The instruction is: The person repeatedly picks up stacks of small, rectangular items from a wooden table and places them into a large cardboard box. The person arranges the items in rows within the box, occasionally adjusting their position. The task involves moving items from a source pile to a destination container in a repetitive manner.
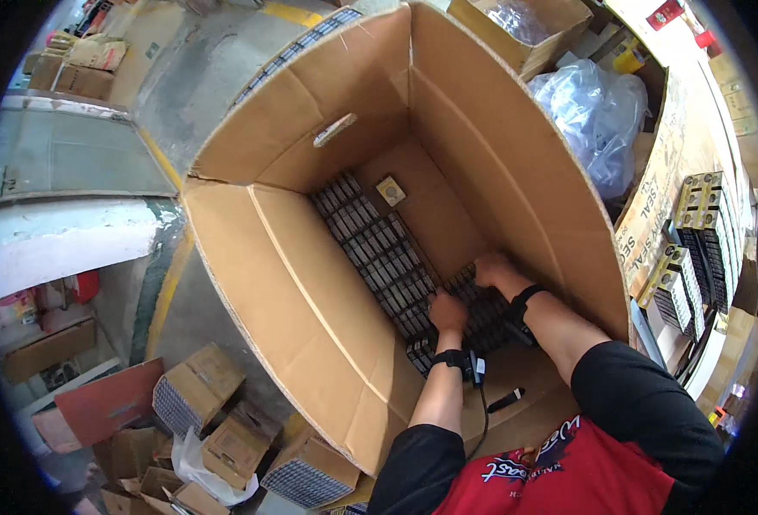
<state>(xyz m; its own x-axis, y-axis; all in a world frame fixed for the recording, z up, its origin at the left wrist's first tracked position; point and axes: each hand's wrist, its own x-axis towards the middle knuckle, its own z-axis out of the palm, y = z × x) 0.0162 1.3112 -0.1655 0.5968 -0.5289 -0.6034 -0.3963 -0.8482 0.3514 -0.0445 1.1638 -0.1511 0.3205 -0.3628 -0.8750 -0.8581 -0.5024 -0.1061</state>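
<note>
Both my hands reach down into a tall open cardboard box (327, 292). Along its left inner wall lie tight rows of small dark packs with pale edges (370, 253). A short row of the same packs (463, 281) sits between my hands, near the right side of the box. My left hand (448, 312) is closed at the near-left end of that row, its fingertips partly hidden. Curled over the opposite end is my right hand (493, 271). One square gold-and-white pack (390, 190) lies flat on the box floor, apart from the rows.
At the right, stacks of similar gold-faced packs (703, 232) stand on a work surface. Beyond the box's right wall is a clear plastic bag (592, 120) in another carton. Smaller cartons (199, 386) crowd the floor at lower left. A dark cable (485, 421) hangs from my left wrist.
</note>
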